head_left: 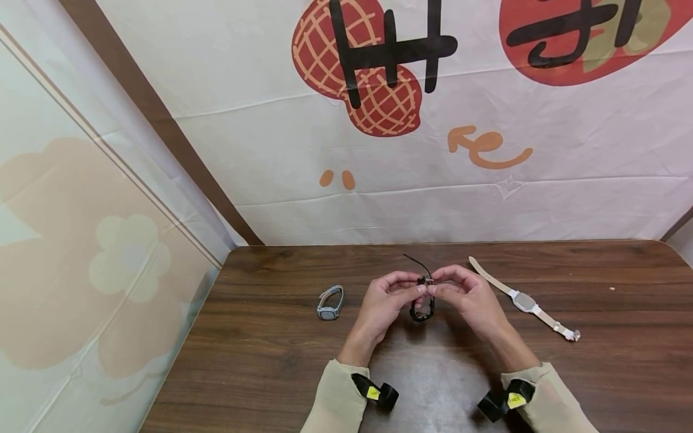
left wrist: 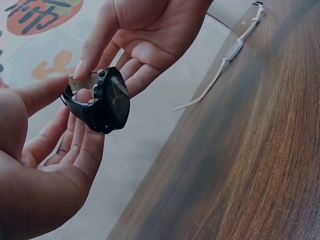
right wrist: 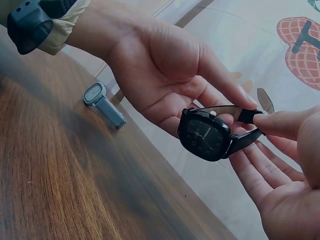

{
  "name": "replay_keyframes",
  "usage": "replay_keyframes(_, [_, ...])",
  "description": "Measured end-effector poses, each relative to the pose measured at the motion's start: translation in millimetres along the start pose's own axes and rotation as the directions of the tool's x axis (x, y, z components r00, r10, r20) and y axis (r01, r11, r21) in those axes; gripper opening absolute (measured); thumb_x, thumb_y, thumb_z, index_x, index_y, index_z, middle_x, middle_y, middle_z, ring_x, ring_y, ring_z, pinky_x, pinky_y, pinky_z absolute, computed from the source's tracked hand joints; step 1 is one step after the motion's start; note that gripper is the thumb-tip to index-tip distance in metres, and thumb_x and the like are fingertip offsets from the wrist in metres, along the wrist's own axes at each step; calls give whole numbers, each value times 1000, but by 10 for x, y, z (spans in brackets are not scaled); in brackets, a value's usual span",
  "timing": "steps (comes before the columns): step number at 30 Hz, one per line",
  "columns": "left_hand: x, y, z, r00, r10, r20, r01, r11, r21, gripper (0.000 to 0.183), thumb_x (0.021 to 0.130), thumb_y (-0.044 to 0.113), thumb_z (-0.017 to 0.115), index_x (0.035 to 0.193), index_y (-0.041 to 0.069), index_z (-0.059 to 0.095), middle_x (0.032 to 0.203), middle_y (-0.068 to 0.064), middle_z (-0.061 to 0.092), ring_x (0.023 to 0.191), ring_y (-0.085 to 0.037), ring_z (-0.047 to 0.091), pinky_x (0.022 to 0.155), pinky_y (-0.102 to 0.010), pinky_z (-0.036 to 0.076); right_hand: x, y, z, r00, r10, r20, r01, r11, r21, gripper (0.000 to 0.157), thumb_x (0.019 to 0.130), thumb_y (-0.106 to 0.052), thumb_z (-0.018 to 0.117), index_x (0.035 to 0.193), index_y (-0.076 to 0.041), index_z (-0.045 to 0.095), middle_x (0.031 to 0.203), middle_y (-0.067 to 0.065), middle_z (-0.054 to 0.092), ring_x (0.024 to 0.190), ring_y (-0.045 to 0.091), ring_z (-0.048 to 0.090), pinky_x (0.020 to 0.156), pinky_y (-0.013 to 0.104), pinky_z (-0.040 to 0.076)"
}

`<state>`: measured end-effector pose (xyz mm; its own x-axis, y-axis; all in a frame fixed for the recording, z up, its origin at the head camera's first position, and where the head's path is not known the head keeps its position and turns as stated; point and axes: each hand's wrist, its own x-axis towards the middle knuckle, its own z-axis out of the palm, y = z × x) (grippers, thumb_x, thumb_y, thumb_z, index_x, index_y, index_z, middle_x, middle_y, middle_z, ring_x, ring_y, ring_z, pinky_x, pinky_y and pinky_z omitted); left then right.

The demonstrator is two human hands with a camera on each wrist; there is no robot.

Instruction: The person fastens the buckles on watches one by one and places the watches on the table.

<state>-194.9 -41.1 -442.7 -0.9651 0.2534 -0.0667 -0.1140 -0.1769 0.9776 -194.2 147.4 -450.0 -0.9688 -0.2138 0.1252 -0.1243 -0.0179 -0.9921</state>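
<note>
Between both hands a black wristwatch [head_left: 421, 316] is held up over the table, its strap looped round. The squarish dark dial [right wrist: 205, 137] with pale numerals shows in the right wrist view, facing away from the strap loop. My left hand [head_left: 381, 305] pinches the strap from the left, thumb and fingertips at the strap's joined part. From the other side my right hand [head_left: 475, 302] pinches the same part, the two thumbs nearly meeting. One loose strap end [right wrist: 265, 100] sticks up beyond the fingertips. The fingers partly hide the fastening.
Left of the hands, a blue-grey watch [head_left: 328, 313] stands with its strap closed in a loop. At the right, a white watch [head_left: 524, 302] lies stretched out flat on the brown wooden table [head_left: 260, 361]. A printed cloth [head_left: 243, 150] hangs behind the table's far edge.
</note>
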Motion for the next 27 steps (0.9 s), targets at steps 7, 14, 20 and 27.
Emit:
replay_keyframes(7, [1,8,1,1000,-12,-12,12,1000,-1,28,87,3,74,113,-5,68,98,-11,71,82,-13,68,81,-34,58,-1,-34,9,999,24,-37,-24,1000,-13,29,90,-10,72,110,7,60,96,-5,70,89,9,70,81,24,53])
replay_keyframes(14, [-2,3,6,1000,-9,-29,10,1000,23,26,87,7,74,110,-4,68,90,-3,71,75,-12,68,76,-32,58,-3,-39,24,998,27,-53,-28,999,-24,28,90,-10,73,108,7,61,95,-7,70,86,9,69,79,24,53])
replay_keyframes(20, [-6,-6,3,999,-13,-40,15,998,60,26,87,11,76,109,-1,69,89,-2,71,73,-12,67,73,-32,57,-2,-27,28,998,28,-58,-29,999,-14,27,90,-9,72,109,7,61,94,-6,70,87,9,68,81,23,54])
replay_keyframes(27, [-8,5,4,999,-15,-39,18,996,82,26,86,12,77,108,0,70,89,-2,70,73,-13,67,74,-31,56,-1,-36,27,998,34,-58,-33,999,10,31,92,-11,71,114,7,60,94,-6,70,89,8,68,83,22,54])
